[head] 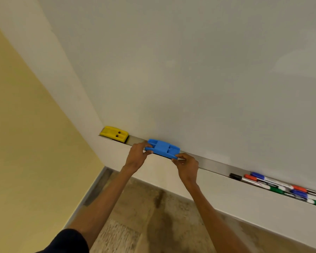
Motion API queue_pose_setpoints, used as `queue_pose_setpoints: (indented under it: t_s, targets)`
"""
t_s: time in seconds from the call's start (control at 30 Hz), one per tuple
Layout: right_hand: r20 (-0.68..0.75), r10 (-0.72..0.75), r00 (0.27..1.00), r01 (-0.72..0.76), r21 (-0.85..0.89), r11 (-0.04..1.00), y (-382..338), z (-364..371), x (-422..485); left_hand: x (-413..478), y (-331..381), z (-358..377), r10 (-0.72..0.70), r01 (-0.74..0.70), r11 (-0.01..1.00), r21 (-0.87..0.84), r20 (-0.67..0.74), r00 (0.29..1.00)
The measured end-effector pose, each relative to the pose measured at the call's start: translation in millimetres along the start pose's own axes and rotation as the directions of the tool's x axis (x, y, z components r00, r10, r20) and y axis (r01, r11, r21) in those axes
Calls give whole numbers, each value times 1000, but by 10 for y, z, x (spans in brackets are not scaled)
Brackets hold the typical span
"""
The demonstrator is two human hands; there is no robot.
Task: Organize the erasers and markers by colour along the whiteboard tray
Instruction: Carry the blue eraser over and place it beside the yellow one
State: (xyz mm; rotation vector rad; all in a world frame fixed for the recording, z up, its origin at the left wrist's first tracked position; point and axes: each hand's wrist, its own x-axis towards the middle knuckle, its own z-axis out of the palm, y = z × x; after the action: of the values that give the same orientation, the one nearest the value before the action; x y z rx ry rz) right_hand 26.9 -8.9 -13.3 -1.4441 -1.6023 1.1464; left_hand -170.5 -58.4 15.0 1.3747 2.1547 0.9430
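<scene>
A blue eraser (163, 148) sits in the metal whiteboard tray (210, 163), held at both ends. My left hand (137, 156) pinches its left end and my right hand (187, 165) pinches its right end. A yellow eraser (115, 134) lies at the tray's far left end, apart from the blue one. Further right in the tray lies a jumble of markers: a black cap (235, 176), a red cap (250, 178), a blue cap (257, 175), a green marker (276, 189), another red cap (299, 188) and another blue cap (299, 194).
The whiteboard (190, 70) fills the view above the tray. A yellow wall (26, 134) stands at the left. Mottled brown floor (153, 216) lies below. Bare tray shows between the two erasers and between the blue eraser and the markers.
</scene>
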Motion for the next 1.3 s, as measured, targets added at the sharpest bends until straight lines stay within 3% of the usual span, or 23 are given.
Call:
queue_pose_setpoints:
  t_s: [0.17, 0.43, 0.83, 1.03, 1.3]
  targets:
    - [68, -30, 997, 33, -32, 999, -80, 466, 139, 173, -377, -196, -8, 25, 987, 156, -112, 994]
    - [94, -28, 995, 33, -46, 998, -153, 1093, 415, 433, -843, -367, -69, 117, 971, 209, -222, 972]
    - [122, -20, 992, 33, -102, 994, -9, 1294, 526, 619, -1025, -301, -28, 98, 934, 343, -203, 979]
    - [213, -105, 971, 141, -162, 977, -44, 1249, 474, 601, -1045, -349, 44, 66, 879, 473, -218, 975]
    - [6, -89, 996, 89, -112, 990, 114, 616, 177, 355, -533, 3, 67, 78, 891, 447, -299, 952]
